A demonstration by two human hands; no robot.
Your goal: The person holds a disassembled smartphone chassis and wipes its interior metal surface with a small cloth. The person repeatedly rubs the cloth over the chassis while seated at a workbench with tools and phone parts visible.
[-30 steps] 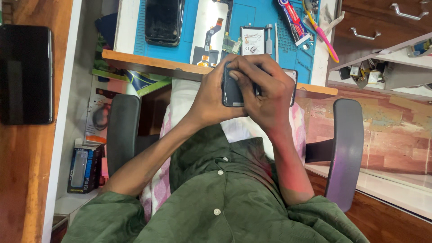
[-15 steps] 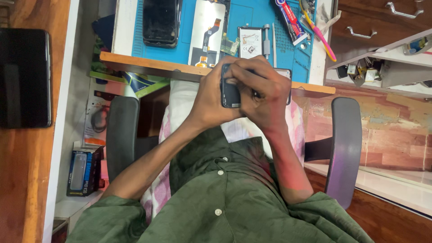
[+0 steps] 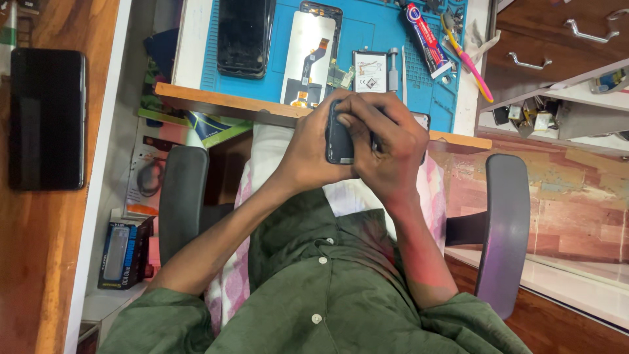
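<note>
Hands: left hand [image 3: 308, 154] and right hand [image 3: 386, 147] are pressed close together, both wrapped around one small dark phone [image 3: 339, 141].
Left hand: it cups the phone from the 9 o'clock side, fingers curled over the top edge.
Right hand: it covers the phone from the 3 o'clock side, fingers bent over it; the fingertips are hidden, so how they press cannot be told.
Phone place: held up over the lap, just at the 6 o'clock edge of the blue mat [image 3: 377, 33].
Step in hand: it looks like the person is pressing or prying at the phone's body while holding it tight.
Next move needs: a steady grip and a gentle push, so nothing snaps.
Count on mat: one dark phone shell [image 3: 244, 36], one white screen panel [image 3: 308, 56], one flat battery [image 3: 370, 71], one red tube [image 3: 424, 29], one pink tool [image 3: 468, 60].
Count off mat: one big black slab [image 3: 47, 118] at 9 o'clock, two grey chair arms [image 3: 180, 203].
</note>
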